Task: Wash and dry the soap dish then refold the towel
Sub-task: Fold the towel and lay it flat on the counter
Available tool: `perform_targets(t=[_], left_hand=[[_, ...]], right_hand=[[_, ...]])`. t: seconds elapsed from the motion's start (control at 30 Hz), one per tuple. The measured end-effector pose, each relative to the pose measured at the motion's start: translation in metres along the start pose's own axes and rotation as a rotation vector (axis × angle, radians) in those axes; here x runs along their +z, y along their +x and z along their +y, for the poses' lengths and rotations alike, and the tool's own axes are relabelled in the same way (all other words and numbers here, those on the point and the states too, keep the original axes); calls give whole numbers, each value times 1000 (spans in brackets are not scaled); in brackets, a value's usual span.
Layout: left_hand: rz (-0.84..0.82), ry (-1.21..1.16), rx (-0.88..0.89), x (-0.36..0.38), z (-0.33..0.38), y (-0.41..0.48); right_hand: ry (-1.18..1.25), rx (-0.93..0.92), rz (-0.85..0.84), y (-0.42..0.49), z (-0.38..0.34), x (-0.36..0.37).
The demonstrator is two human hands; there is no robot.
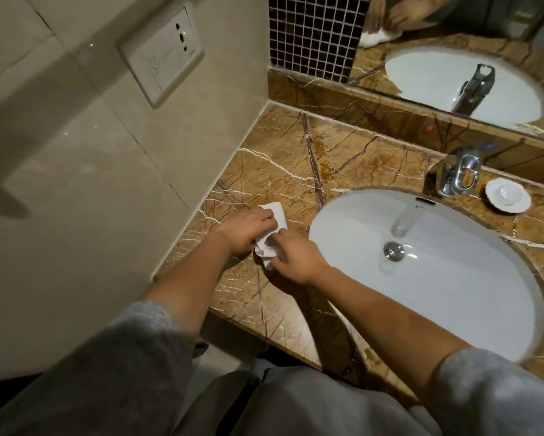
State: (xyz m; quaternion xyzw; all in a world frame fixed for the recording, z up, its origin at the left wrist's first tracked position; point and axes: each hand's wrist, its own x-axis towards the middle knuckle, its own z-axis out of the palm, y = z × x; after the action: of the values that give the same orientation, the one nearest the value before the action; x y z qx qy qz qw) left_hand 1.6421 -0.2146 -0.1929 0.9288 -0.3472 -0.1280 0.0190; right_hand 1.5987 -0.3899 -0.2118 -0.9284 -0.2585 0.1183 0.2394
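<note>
Seen from above, a person's left hand (247, 229) and right hand (297, 258) meet over a small white towel (272, 237), both closed on it: the left hand presses down on its upper part with fingers curled over the cloth, and the right hand pinches its lower, bunched end. The towel lies on a brown marble bench (296, 158) with pale veins, just to the left of a white oval sink (453, 294) set into that bench. One flat corner of the towel shows beyond the left hand's fingers, on the side away from the person. Both forearms are bare, with grey sleeves (145, 338) pushed up near the elbows. At the far rim of the sink stands a chrome tap (459, 174), and just right of the tap, behind the sink, a white soap dish (508, 195) with a scalloped edge sits upright on the bench, well apart from the hands. In the bottom of the sink is a round metal drain (394, 251). Behind the sink a mirror (453, 58) reflects the basin, the tap and the hands with the towel. Left of the sink, past the hands, a beige tiled wall (76, 184) carries a white socket plate (162, 53).
</note>
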Motion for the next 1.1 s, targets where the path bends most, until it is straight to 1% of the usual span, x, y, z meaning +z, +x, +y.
perform_targets(t=[0.1, 0.2, 0.33, 0.4, 0.53, 0.6, 0.7, 0.8, 0.87, 1.0, 1.03, 1.1], left_hand=[[-14, 17, -1, 0, -2, -1], [52, -13, -33, -1, -2, 1], [164, -62, -117, -7, 0, 13], [202, -118, -146, -12, 0, 19], [270, -148, -122, -20, -2, 32], [288, -177, -119, -24, -4, 35], [237, -154, -77, -31, -15, 34], [205, -112, -45, -44, -28, 32], [251, -73, -61, -56, -35, 32], [358, 41, -104, -78, -47, 34], [364, 56, -97, -79, -48, 33], [327, 98, -76, -69, -49, 29]], right_hand=[[298, 232, 132, 6, 8, -13], [457, 393, 255, 10, 19, -22], [641, 539, 320, 12, 33, -34], [695, 583, 316, 12, 37, -40], [603, 525, 214, 17, 38, -54], [499, 490, 144, 21, 35, -62], [295, 430, 75, 31, 32, -74], [211, 398, 120, 44, 29, -88], [190, 355, 192, 53, 23, -97], [110, 218, 388, 63, 12, -105], [55, 198, 407, 62, 11, -104], [-31, 175, 389, 58, 10, -93]])
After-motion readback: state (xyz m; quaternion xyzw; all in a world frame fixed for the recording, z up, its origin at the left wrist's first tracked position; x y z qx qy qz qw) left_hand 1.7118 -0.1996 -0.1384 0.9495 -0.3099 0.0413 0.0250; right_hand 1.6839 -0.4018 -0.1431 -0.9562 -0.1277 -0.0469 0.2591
